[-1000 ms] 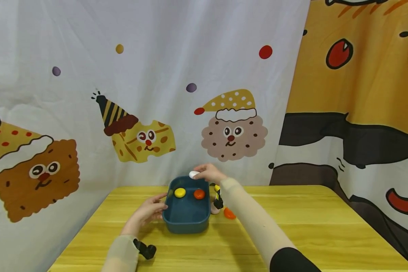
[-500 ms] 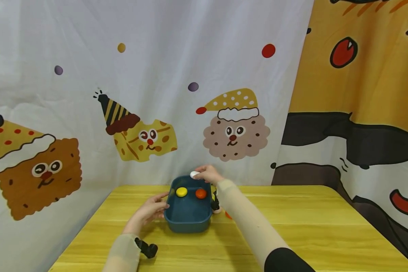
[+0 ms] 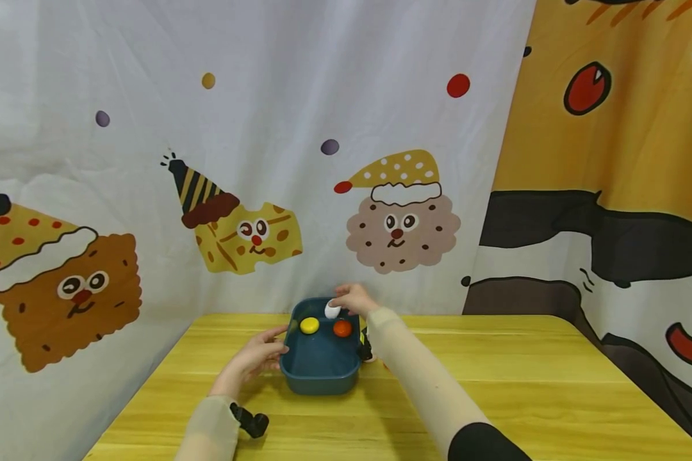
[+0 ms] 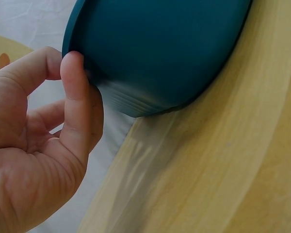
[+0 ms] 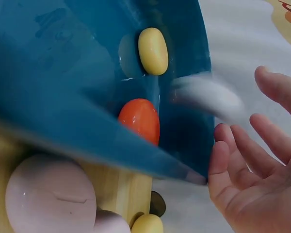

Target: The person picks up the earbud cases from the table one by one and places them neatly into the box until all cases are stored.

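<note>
A deep blue bin (image 3: 320, 368) stands on the wooden table. At its left side my left hand (image 3: 257, 354) pinches the wall near the rim between thumb and fingers, as the left wrist view shows. My right hand (image 3: 354, 299) is over the bin's far right corner, fingers spread and apart from the white egg-shaped piece (image 3: 332, 311). That piece is blurred in the right wrist view, in mid-air by the bin's far end. Inside the bin lie a yellow egg-shaped piece (image 5: 153, 51) and an orange-red one (image 5: 140, 120), side by side.
Right of the bin, partly hidden by the right arm in the head view, are a large pale pink egg-shaped piece (image 5: 51, 196), a smaller pale one (image 5: 111, 222) and a yellow one (image 5: 148, 224). A patterned cloth (image 3: 265, 141) hangs behind the table (image 3: 496, 358).
The right hand has let go of the white egg-shaped piece, which has dropped lower into the bin's far end. The left hand has stayed at the bin.
</note>
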Motion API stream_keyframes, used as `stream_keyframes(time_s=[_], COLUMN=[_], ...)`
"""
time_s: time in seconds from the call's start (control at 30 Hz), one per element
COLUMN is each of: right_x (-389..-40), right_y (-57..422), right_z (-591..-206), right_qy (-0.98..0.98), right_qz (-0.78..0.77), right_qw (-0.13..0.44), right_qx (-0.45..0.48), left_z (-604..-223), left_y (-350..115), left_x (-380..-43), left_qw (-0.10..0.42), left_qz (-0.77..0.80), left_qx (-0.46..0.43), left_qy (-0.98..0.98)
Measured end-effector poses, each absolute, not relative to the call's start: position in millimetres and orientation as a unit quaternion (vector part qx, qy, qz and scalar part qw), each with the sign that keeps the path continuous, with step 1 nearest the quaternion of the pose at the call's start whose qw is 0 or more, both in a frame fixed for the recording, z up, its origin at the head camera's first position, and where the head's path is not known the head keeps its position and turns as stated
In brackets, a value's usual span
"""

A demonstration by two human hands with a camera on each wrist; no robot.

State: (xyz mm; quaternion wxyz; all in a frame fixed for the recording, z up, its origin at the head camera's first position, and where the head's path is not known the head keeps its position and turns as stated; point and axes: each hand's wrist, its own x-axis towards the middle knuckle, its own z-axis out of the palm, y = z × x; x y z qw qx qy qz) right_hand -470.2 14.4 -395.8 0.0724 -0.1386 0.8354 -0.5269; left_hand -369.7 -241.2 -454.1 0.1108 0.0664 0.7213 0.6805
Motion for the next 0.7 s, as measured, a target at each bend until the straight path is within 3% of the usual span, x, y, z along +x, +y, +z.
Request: stream_keyframes(time_s=[0.7], right_x=[-464.1], right_y=[48.8], right_z=[-390.7], right_qy=[0.825], right_qz=[-0.54], right_qw=[0.079], right_qx=[-0.144], left_z=[-455.8], left_y=[-241.5], left_x=[-371.6], left_qw=[0.117], left_qz=[0.683], left_qx=[0.069], left_qy=[0.717])
